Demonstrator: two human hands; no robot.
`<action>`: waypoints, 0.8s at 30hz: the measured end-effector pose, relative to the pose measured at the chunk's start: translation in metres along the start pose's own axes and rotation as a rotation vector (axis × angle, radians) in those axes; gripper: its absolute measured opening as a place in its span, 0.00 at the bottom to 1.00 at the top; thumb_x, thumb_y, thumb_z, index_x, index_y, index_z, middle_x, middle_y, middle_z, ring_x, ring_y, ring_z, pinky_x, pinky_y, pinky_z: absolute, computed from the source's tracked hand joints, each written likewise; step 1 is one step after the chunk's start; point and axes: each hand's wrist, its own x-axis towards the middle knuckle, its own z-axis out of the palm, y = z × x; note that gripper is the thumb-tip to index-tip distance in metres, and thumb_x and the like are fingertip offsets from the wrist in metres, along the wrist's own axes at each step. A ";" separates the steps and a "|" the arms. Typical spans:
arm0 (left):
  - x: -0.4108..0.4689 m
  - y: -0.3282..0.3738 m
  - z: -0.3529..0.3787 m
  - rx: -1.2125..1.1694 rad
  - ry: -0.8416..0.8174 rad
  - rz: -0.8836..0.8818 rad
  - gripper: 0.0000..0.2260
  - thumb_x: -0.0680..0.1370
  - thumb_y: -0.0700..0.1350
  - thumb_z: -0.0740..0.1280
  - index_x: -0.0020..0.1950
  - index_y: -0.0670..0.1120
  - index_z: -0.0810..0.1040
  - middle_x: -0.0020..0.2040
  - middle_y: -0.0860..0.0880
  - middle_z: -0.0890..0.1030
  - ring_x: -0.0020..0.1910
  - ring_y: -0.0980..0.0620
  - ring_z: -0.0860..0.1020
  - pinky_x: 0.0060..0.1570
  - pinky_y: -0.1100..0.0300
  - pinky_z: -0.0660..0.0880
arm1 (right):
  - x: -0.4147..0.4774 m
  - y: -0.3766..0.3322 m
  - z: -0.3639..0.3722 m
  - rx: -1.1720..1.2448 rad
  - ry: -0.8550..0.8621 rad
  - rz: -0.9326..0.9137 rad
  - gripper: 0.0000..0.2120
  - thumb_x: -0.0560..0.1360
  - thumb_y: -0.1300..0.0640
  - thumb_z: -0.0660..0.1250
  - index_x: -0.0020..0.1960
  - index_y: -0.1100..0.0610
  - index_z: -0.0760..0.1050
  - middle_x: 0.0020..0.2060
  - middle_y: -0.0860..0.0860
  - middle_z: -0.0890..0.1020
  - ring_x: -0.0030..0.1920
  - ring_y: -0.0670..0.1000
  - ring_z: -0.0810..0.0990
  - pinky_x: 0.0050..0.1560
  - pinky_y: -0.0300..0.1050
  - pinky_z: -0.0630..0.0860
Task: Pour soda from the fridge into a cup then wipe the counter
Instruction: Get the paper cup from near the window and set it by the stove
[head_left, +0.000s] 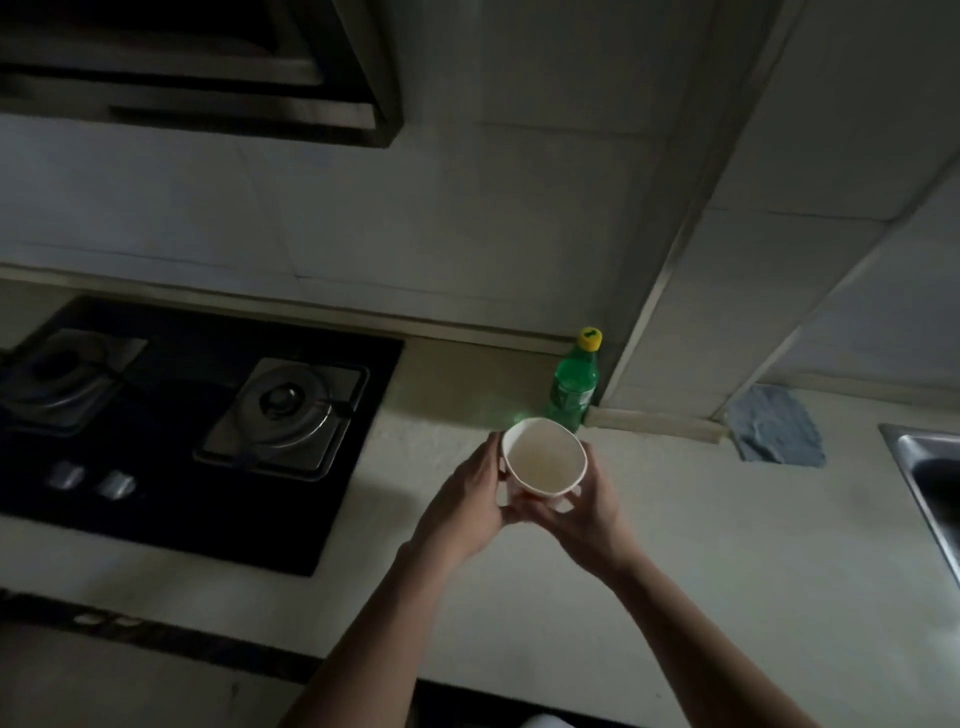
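**Soft cup in two hands, capped bottle close behind**

Head view: the left hand (470, 499) and right hand (582, 512) both curled round a white cup (544, 457), one on each side, with the fingers wrapped under its lower wall. The rim looked pushed out of round. A tighter squeeze could probably have buckled the thin wall or slopped anything inside, though the dim light hid whether the cup held liquid. Whether its base rested on the worktop (675, 561) could not be told.

The green soda bottle (574, 384) stood upright just beyond the hands with its yellow cap on, nearly touching the cup's far rim. A forward nudge of the cup could likely have knocked it over.

The blue cloth (776, 434) lay well to the right of the right hand, beside the sink (930, 467). Reaching for it while one hand carried the cup would have risked a spill. The stove (208, 415) sat to the left of the left hand.
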 end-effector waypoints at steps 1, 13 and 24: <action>0.002 -0.009 -0.003 -0.012 -0.001 0.002 0.35 0.69 0.52 0.77 0.71 0.54 0.63 0.64 0.54 0.76 0.58 0.58 0.76 0.56 0.56 0.76 | 0.002 0.003 0.010 -0.013 0.024 0.009 0.36 0.64 0.48 0.80 0.67 0.51 0.68 0.58 0.53 0.78 0.58 0.51 0.80 0.55 0.52 0.81; 0.024 -0.069 0.022 -0.017 -0.018 -0.036 0.34 0.68 0.44 0.78 0.71 0.49 0.67 0.65 0.49 0.76 0.61 0.50 0.75 0.57 0.59 0.72 | 0.013 0.045 0.051 -0.110 0.044 0.154 0.40 0.59 0.43 0.80 0.66 0.40 0.65 0.59 0.42 0.76 0.60 0.48 0.78 0.54 0.58 0.80; 0.036 -0.090 0.023 -0.013 0.058 -0.092 0.34 0.69 0.45 0.78 0.71 0.49 0.67 0.64 0.50 0.76 0.61 0.52 0.75 0.58 0.59 0.73 | 0.048 0.051 0.070 -0.100 -0.050 0.188 0.47 0.56 0.35 0.79 0.69 0.45 0.62 0.61 0.46 0.75 0.62 0.51 0.77 0.54 0.59 0.80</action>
